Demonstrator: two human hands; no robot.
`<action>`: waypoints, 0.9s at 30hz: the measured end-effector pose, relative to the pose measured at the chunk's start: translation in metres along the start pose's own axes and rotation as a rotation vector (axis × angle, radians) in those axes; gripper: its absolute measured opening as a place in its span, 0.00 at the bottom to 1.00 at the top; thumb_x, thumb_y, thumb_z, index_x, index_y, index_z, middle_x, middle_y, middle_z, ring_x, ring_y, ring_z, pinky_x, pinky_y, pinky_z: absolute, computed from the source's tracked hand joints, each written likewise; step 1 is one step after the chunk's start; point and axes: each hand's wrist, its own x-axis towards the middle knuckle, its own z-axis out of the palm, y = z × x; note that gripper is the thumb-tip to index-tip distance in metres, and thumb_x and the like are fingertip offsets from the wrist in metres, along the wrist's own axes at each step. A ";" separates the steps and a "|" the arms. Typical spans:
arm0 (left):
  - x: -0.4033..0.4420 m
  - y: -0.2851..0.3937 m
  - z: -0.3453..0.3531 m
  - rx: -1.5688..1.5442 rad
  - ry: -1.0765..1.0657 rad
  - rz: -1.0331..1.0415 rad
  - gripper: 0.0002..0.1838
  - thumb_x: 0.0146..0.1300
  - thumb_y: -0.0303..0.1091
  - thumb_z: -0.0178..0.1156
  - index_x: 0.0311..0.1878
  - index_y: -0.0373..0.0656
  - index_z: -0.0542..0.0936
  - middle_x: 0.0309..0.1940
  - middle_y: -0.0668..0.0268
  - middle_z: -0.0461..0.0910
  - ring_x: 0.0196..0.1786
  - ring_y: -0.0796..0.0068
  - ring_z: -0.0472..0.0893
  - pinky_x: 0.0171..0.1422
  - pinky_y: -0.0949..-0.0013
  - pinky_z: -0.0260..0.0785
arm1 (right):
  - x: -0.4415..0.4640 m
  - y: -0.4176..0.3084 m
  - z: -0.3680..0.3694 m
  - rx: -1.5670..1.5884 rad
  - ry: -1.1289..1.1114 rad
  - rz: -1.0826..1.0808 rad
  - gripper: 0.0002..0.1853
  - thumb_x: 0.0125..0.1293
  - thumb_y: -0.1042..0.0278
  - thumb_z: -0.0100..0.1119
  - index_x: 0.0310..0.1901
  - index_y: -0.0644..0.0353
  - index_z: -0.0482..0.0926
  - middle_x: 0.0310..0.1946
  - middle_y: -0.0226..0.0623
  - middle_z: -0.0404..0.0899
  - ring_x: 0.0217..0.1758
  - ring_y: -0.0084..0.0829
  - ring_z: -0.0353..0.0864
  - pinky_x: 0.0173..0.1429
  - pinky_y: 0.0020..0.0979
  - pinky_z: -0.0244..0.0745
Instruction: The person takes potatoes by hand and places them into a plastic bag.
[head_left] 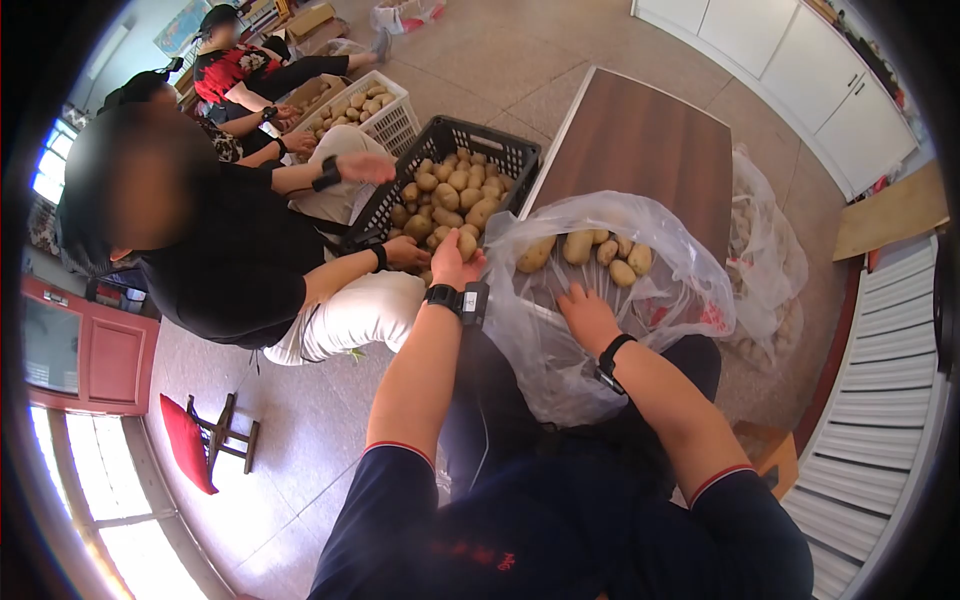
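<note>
Clear plastic makes up the wide-mouthed bag [545, 380] at the near edge of the brown table [650, 140], its lower part hanging over the wearer's lap and its mouth open toward the wearer. Several potatoes [577, 247] lie toward its far side. The right hand [588, 318] reaches into the mouth of the bag with its fingers loosely extended and a little apart; no potato shows in its grasp, and whether its fingertips press on the plastic I cannot tell. To the left, the left hand [455, 266] is at the near right side of a black crate [525, 160], its fingers partly curled around a single potato [467, 246]. Many more potatoes fill the crate, which stands just left of the table. Black bands circle both wrists. Left of the crate sits a co-worker in a black top [230, 230] and pale trousers, one hand [405, 253] low at the crate's near left side, the other [365, 167] held out with its fingers extended. Farther off on the left, two more people sit by a white crate [395, 125] of potatoes. Another plastic bag [770, 260] rests on the floor right of the table. On the near left, a stool with a red seat [187, 445] lies tipped on the tiles.
</note>
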 end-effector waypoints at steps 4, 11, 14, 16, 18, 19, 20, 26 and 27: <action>0.013 0.001 -0.008 -0.065 0.057 -0.019 0.17 0.69 0.46 0.57 0.48 0.42 0.72 0.32 0.56 0.76 0.30 0.59 0.78 0.33 0.59 0.76 | -0.012 0.004 0.003 0.001 0.053 -0.040 0.14 0.60 0.72 0.53 0.49 0.56 0.77 0.44 0.42 0.71 0.44 0.46 0.76 0.44 0.44 0.78; 0.018 0.001 -0.016 -0.111 0.034 0.001 0.18 0.68 0.42 0.58 0.54 0.42 0.71 0.43 0.57 0.75 0.35 0.58 0.78 0.35 0.58 0.77 | -0.026 0.008 0.000 0.016 0.078 -0.068 0.14 0.58 0.72 0.55 0.47 0.57 0.78 0.47 0.42 0.73 0.45 0.46 0.77 0.46 0.42 0.78; 0.019 0.004 -0.018 -0.122 0.052 -0.034 0.18 0.68 0.41 0.58 0.54 0.42 0.71 0.44 0.56 0.76 0.36 0.57 0.78 0.36 0.57 0.78 | -0.032 0.009 -0.001 0.011 0.020 -0.037 0.13 0.59 0.72 0.55 0.47 0.57 0.79 0.51 0.43 0.73 0.47 0.47 0.77 0.49 0.42 0.78; 0.018 0.003 -0.020 -0.146 0.099 0.024 0.16 0.68 0.38 0.57 0.54 0.41 0.71 0.44 0.57 0.75 0.37 0.56 0.78 0.36 0.57 0.79 | -0.035 0.012 0.000 0.037 0.006 -0.037 0.14 0.59 0.72 0.55 0.47 0.57 0.79 0.52 0.43 0.73 0.48 0.47 0.77 0.50 0.43 0.78; 0.019 0.004 -0.021 -0.146 0.105 0.051 0.16 0.68 0.36 0.57 0.54 0.41 0.71 0.45 0.57 0.75 0.38 0.56 0.78 0.36 0.58 0.79 | -0.038 0.015 0.000 0.063 -0.010 -0.035 0.14 0.58 0.72 0.55 0.47 0.57 0.79 0.53 0.44 0.73 0.48 0.48 0.77 0.51 0.44 0.78; 0.018 0.004 -0.020 -0.145 0.114 0.076 0.15 0.68 0.35 0.57 0.54 0.40 0.71 0.46 0.57 0.75 0.38 0.56 0.78 0.36 0.58 0.79 | -0.040 0.017 -0.001 0.099 -0.024 -0.022 0.15 0.57 0.73 0.56 0.47 0.57 0.79 0.53 0.44 0.73 0.49 0.49 0.77 0.52 0.44 0.78; 0.017 0.005 -0.020 -0.145 0.112 0.074 0.15 0.68 0.35 0.57 0.54 0.40 0.71 0.46 0.57 0.75 0.38 0.56 0.78 0.36 0.58 0.79 | -0.042 0.018 -0.002 0.136 -0.039 -0.008 0.16 0.56 0.74 0.57 0.48 0.57 0.78 0.53 0.44 0.73 0.49 0.50 0.76 0.53 0.45 0.77; 0.041 0.000 -0.038 -0.180 0.121 0.099 0.17 0.68 0.32 0.56 0.57 0.36 0.72 0.50 0.53 0.75 0.46 0.53 0.79 0.44 0.55 0.81 | -0.055 0.019 -0.001 0.410 -0.021 0.096 0.20 0.51 0.73 0.61 0.50 0.58 0.78 0.51 0.47 0.75 0.54 0.51 0.75 0.57 0.47 0.74; 0.075 -0.004 -0.065 -0.204 -0.023 0.036 0.19 0.69 0.32 0.54 0.60 0.36 0.69 0.52 0.52 0.73 0.49 0.53 0.78 0.46 0.54 0.81 | -0.058 0.019 0.003 0.400 -0.008 0.102 0.20 0.51 0.73 0.61 0.50 0.58 0.78 0.51 0.47 0.75 0.54 0.51 0.75 0.57 0.47 0.74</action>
